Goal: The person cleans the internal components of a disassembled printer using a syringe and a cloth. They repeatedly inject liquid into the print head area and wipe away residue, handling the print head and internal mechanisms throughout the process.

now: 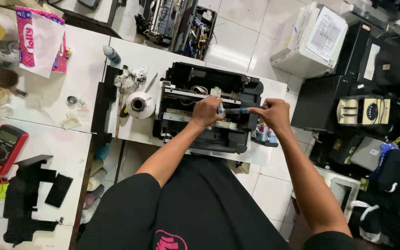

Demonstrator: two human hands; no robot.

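A black printer (195, 83) with its cover off sits on a small white table (135, 55) in front of me. Both hands hold a clear syringe (233, 110) with a blue plunger end, lying level over the printer's open middle. My left hand (205, 111) grips the barrel end of it. My right hand (274, 114) pinches the plunger end at the printer's right side. Small ink bottles (261, 133) stand just below my right hand, by the printer's right edge.
A white tissue roll (140, 104) and a black panel (103, 99) lie left of the printer. On the left white bench (70, 153) are a red multimeter (2, 148), black plastic parts (26, 194) and a pink packet (40, 39). Stacked printers (343, 65) crowd the right.
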